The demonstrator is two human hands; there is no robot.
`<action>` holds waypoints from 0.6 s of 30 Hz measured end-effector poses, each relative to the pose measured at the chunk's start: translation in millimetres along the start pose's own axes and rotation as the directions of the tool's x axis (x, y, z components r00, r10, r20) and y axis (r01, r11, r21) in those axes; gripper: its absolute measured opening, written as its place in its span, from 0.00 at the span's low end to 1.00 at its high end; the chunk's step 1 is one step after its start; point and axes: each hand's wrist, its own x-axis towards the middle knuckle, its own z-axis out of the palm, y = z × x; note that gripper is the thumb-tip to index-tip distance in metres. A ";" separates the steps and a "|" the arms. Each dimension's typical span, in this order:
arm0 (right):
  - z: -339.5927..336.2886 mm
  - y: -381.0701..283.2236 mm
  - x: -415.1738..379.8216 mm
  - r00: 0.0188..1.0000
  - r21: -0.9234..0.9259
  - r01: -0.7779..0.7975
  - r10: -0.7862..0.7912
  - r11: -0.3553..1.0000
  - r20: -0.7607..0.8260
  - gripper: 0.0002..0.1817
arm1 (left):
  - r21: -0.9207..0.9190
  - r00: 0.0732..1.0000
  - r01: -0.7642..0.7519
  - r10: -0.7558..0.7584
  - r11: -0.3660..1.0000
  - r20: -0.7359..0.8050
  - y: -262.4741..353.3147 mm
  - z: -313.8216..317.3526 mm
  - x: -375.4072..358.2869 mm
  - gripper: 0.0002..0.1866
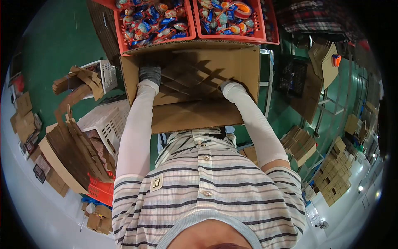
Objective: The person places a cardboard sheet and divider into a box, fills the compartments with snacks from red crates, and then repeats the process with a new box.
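An open cardboard box (pixel 195 118) stands in front of my body, with crossed cardboard dividers (pixel 190 81) inside it. My left hand (pixel 150 75), in a grey glove, reaches into the box at its left side; its fingers are dark and hard to make out. My right hand (pixel 229 85), also gloved, is inside at the right end of the dividers, its fingers mostly hidden. White sleeves cover both forearms. Just beyond the box are two red crates, left (pixel 191 37) and right (pixel 261 37), full of wrapped items in blue, red and clear packaging.
White plastic crates (pixel 112 120) and stacked flat cardboard (pixel 76 153) are at the left. A metal frame (pixel 267 83) stands right of the box. Cardboard pieces (pixel 298 143) lie at the right. Another person's plaid clothing (pixel 309 18) shows at the top right.
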 end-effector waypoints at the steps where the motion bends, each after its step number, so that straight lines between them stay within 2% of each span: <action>1: -9.1 -3.6 7.4 0.990 0.202 -0.071 0.094 0.977 -0.108 0.21 | -0.002 1.000 0.005 -0.005 1.000 -0.002 0.9 1.5 2.9 0.19; 3: -23.0 -7.4 25.4 0.916 0.588 -0.125 0.320 0.799 -0.241 0.24 | -0.042 0.981 0.027 -0.018 0.999 0.192 5.4 -15.1 -6.1 0.16; 4: -27.5 -3.6 41.0 0.879 0.557 -0.055 0.305 0.828 -0.367 0.24 | -0.042 0.981 0.031 -0.022 0.999 0.195 6.6 -11.1 -11.5 0.16; 5: -31.4 3.2 63.2 0.826 0.518 0.011 0.285 0.855 -0.487 0.24 | 0.017 0.996 0.004 -0.006 1.000 0.092 9.3 -1.6 -16.1 0.14; 6: -46.5 4.8 78.9 0.881 0.552 -0.085 0.321 0.830 -0.348 0.24 | 0.080 1.000 -0.013 0.014 0.997 -0.013 9.6 -1.2 -20.8 0.12; 7: -40.9 7.0 82.6 0.808 0.513 -0.060 0.344 0.856 -0.479 0.23 | 0.085 1.000 -0.010 0.011 0.996 -0.015 7.6 -2.1 -22.2 0.12; 9: -70.3 2.0 25.4 0.921 0.323 -0.104 0.214 0.941 -0.325 0.20 | -0.066 0.980 0.022 -0.009 0.998 0.198 9.4 -15.3 -28.2 0.10; 10: -63.8 0.4 3.4 0.921 0.325 -0.106 0.216 0.940 -0.323 0.20 | -0.066 0.980 0.019 -0.006 0.998 0.198 9.4 -13.5 -28.4 0.10; 11: -54.5 0.6 -17.9 0.971 -0.036 0.015 -0.023 0.999 -0.239 0.18 | -0.098 0.990 0.035 -0.021 0.995 0.140 9.3 -9.0 -28.4 0.10; 12: -48.4 4.5 -28.0 0.973 -0.372 0.181 -0.222 0.910 -0.069 0.16 | -0.131 0.996 0.048 -0.038 0.990 0.084 9.7 -6.1 -29.1 0.10; 13: 8.1 23.6 26.8 0.906 -0.444 0.394 -0.421 0.805 0.041 0.19 | -0.130 0.996 0.044 -0.033 0.991 0.087 10.2 -9.0 -30.2 0.10; 15: 31.8 8.3 16.7 0.824 -0.720 0.483 -0.538 0.499 0.179 0.21 | -0.193 0.984 0.119 -0.090 0.974 0.151 10.7 -17.4 -33.0 0.12; 16: 41.3 5.3 7.8 0.822 -0.714 0.488 -0.539 0.502 0.183 0.21 | -0.190 0.984 0.115 -0.086 0.975 0.157 10.8 -18.9 -34.8 0.12; 17: 45.7 2.9 -2.6 0.916 -0.395 0.349 -0.399 0.850 -0.049 0.22 | -0.182 0.972 0.112 -0.069 0.977 0.225 9.9 -20.4 -35.2 0.15; 18: 45.7 0.3 -9.3 0.970 0.039 0.164 -0.154 0.986 -0.188 0.23 | -0.174 0.955 0.110 -0.056 0.979 0.292 9.1 -21.9 -36.5 0.19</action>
